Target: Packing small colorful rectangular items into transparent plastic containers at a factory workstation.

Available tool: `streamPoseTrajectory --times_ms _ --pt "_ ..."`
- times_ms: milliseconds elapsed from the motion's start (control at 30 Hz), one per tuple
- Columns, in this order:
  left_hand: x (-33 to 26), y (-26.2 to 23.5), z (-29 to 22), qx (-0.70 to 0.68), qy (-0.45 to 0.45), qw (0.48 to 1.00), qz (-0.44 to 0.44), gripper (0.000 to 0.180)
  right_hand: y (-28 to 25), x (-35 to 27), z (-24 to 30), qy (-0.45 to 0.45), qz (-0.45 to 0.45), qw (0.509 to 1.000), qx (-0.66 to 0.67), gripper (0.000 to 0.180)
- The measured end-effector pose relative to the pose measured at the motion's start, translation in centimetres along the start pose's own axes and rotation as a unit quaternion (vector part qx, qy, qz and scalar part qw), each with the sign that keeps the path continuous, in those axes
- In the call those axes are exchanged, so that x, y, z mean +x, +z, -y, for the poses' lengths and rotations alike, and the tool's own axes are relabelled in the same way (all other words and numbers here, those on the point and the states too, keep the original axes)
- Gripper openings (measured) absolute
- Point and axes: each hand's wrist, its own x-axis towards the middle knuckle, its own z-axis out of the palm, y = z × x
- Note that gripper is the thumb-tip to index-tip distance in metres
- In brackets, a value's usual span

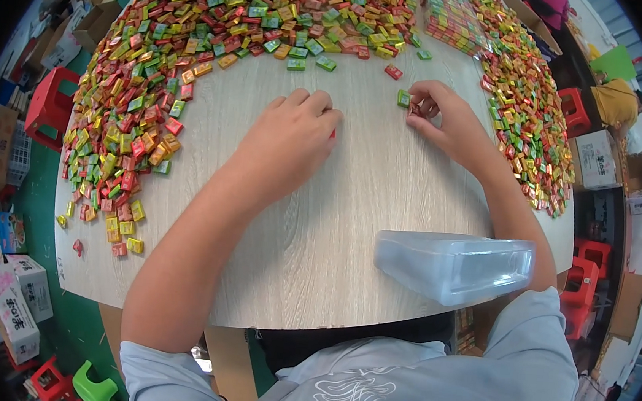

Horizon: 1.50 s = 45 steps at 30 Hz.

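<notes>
My left hand (293,131) is closed above the middle of the table, its fingers curled down. A bit of red wrapped candy (333,134) shows at its fingertips; the rest is hidden by the hand. To the right, my right hand (450,120) pinches a dark red wrapped candy between thumb and fingers. A green wrapped candy (404,98) is at these fingertips; I cannot tell whether it is held or only touched. A lone red candy (392,72) lies just beyond, between the two hands.
A large heap of wrapped candies (276,13) curves along the table's far and left edges, another heap (533,135) along the right. Clear packs of candies (451,17) stand at the back. A clear plastic box (445,269) lies by my right forearm. Red stools (53,107) flank the table.
</notes>
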Motion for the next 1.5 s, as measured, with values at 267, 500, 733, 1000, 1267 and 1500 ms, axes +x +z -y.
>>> streamPoseTrajectory --times_ms 267,500,733,1000,1267,1500 --pt "0.1 -0.5 -0.3 -0.034 -0.006 0.999 0.002 0.028 0.1 -0.8 -0.9 -0.009 -0.006 0.998 0.055 0.026" --pt "0.1 -0.4 -0.4 -0.029 -0.014 0.999 0.013 0.032 0.3 -1.0 -0.2 -0.054 -0.009 0.999 0.001 0.010" --pt "0.4 -0.3 -0.5 -0.015 -0.001 1.000 -0.002 0.032 1.7 -0.8 1.6 0.001 0.098 0.986 0.136 0.012" --pt "0.2 -0.2 -0.6 -0.101 -0.009 0.995 -0.005 0.033 1.2 -1.0 2.0 -0.066 0.018 0.998 -0.013 0.020" --pt "0.0 0.3 -1.3 -0.144 0.020 0.989 -0.017 0.037 2.5 0.9 3.7 -0.114 0.032 0.988 -0.102 0.013" --pt "0.0 0.3 -1.5 -0.140 0.029 0.989 -0.037 0.033 0.1 0.5 0.7 -0.074 -0.041 0.989 -0.123 0.014"
